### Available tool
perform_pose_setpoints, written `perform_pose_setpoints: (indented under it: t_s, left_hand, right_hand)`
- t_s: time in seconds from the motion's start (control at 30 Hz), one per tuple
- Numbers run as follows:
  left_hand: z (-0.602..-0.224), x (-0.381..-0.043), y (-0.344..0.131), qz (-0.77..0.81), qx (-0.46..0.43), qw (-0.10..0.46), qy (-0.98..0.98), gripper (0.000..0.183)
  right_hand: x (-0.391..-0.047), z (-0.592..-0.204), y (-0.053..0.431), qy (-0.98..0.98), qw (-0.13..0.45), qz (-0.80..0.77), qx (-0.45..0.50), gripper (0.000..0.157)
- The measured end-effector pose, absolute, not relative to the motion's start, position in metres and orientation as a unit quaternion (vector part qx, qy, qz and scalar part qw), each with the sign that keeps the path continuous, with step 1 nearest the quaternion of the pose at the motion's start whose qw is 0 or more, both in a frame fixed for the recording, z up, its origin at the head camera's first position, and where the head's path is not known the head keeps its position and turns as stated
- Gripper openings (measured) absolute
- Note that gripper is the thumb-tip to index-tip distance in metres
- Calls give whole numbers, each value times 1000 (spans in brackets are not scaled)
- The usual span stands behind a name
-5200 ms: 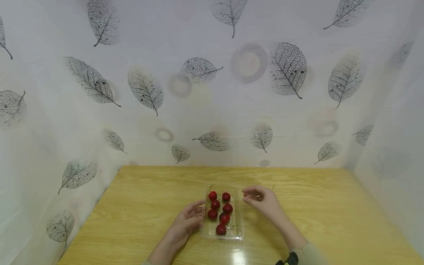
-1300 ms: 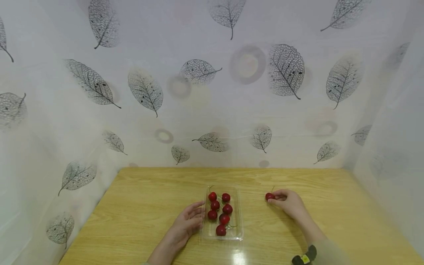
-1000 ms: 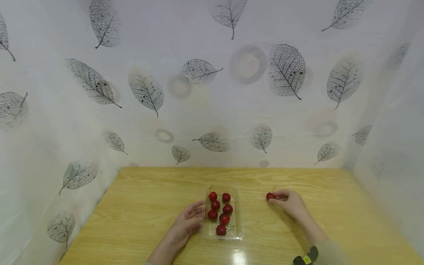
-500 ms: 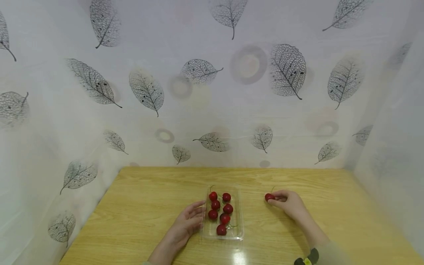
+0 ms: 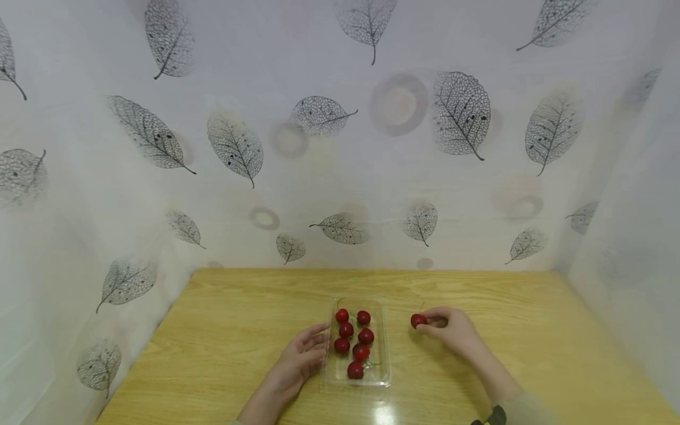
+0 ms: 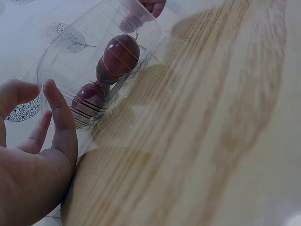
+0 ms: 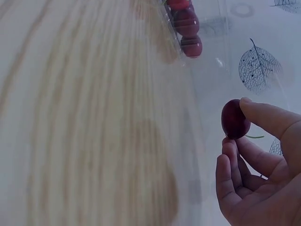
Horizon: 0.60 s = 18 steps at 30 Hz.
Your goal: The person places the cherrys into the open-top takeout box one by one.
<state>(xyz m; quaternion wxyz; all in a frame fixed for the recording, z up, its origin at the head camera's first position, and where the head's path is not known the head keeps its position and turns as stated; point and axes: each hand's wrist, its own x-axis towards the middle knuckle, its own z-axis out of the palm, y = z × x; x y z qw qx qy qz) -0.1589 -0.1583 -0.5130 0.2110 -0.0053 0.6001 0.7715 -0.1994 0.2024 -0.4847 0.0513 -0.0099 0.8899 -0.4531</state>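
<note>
A clear plastic box (image 5: 385,354) stands near the middle of the table, with several dark red cherries (image 5: 366,336) in it, some with green stems. My left hand (image 5: 300,361) rests against the box's left side; in the left wrist view its fingertips (image 6: 51,87) touch the clear wall, and the fingers are nearly straight. To the right of the box, my right hand (image 5: 451,332) pinches one cherry (image 5: 418,320) between thumb and fingers. The right wrist view shows this cherry (image 7: 235,118) with its green stem, apart from the box.
The wooden table (image 5: 239,313) reaches back to a pale curtain (image 5: 340,177) printed with leaf skeletons, which also hangs at both sides. A dark band (image 5: 494,416) is worn on the right wrist. Light glares off the table in front of the box.
My right hand went from beside the box out to the right and took hold of a cherry. In the last half second it has moved left with it. The left hand stays put.
</note>
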Motion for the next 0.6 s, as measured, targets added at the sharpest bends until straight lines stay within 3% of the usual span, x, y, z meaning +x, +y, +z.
perform_pose_setpoints:
  t_s: [0.6]
  left_hand:
    - [-515,-159,-159,772,-4,211,600,69]
  right_hand:
    - [-189,-465,177,877,55,-472,-69,37]
